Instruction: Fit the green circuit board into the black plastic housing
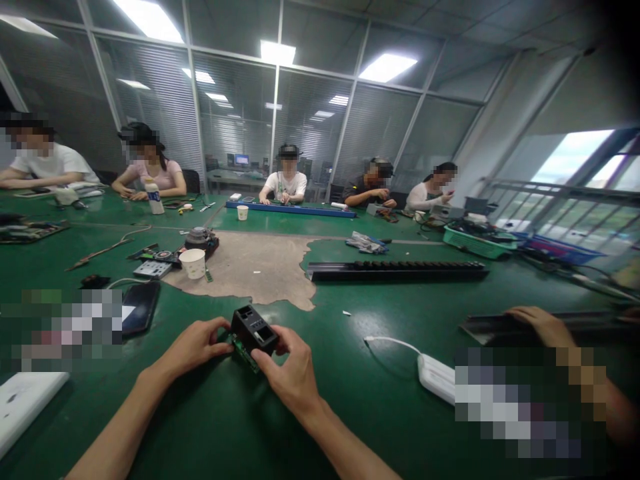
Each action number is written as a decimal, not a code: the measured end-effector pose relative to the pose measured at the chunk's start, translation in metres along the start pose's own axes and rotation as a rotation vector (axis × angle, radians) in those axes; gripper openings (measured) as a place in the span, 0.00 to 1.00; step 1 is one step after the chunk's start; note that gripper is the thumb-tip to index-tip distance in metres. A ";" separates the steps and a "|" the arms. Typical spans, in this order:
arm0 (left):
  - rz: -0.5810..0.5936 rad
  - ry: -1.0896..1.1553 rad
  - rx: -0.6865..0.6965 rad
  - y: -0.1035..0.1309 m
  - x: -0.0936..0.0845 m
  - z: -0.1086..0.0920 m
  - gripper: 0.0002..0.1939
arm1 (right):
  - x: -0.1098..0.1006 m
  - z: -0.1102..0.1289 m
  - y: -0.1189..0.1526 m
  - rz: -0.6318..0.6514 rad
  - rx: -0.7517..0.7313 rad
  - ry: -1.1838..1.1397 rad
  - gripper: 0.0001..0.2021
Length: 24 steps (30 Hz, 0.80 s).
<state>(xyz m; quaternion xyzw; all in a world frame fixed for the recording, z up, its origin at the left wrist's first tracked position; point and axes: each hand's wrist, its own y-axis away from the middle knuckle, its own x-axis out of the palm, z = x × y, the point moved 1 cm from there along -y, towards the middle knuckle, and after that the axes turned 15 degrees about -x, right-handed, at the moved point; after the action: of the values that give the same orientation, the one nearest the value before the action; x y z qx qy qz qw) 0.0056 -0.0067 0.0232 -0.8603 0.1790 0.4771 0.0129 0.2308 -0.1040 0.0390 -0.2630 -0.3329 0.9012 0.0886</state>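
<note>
A small black box-shaped module (pixel 255 328) with openings in its top and a green circuit board (pixel 243 353) along its lower side is held above the green table, tilted. My right hand (pixel 293 367) grips its right end, thumb in front and fingers behind. On the other side, my left hand (pixel 207 343) has thumb and forefinger at the module's left edge, curled around it. The module's underside is hidden.
A phone (pixel 141 308) lies left, near a paper cup (pixel 193 264). Beyond are a long black rail (pixel 397 271) and a green basket (pixel 480 241). A white power bank (pixel 436 379) lies right, near another person's hand (pixel 543 325). Several people sit across the table.
</note>
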 end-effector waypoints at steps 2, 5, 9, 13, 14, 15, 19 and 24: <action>0.008 0.011 0.001 -0.001 0.000 0.001 0.22 | 0.003 0.001 0.001 0.008 -0.022 0.023 0.19; 0.006 0.018 0.011 0.000 0.001 0.001 0.21 | 0.006 0.003 0.003 0.029 -0.056 0.060 0.21; -0.005 0.001 0.013 0.001 0.001 0.001 0.19 | 0.009 0.000 0.008 0.054 -0.079 0.099 0.22; 0.007 -0.004 0.011 0.000 0.000 0.002 0.23 | 0.012 -0.006 0.014 0.096 -0.121 0.133 0.25; 0.009 -0.006 0.009 -0.001 0.000 0.003 0.24 | 0.012 -0.007 0.015 0.116 -0.124 0.144 0.25; 0.011 -0.009 0.007 -0.001 0.000 0.003 0.25 | 0.012 -0.007 0.016 0.135 -0.121 0.155 0.25; 0.017 -0.009 0.015 -0.003 0.002 0.006 0.27 | 0.012 -0.006 0.017 0.161 -0.078 0.173 0.27; 0.000 -0.011 0.025 -0.004 0.003 0.009 0.27 | 0.011 -0.005 0.015 0.123 -0.057 0.153 0.31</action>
<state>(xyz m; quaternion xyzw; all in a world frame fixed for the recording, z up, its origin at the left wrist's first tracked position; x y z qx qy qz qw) 0.0011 -0.0021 0.0150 -0.8575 0.1847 0.4796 0.0245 0.2244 -0.1084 0.0215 -0.3534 -0.3342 0.8723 0.0509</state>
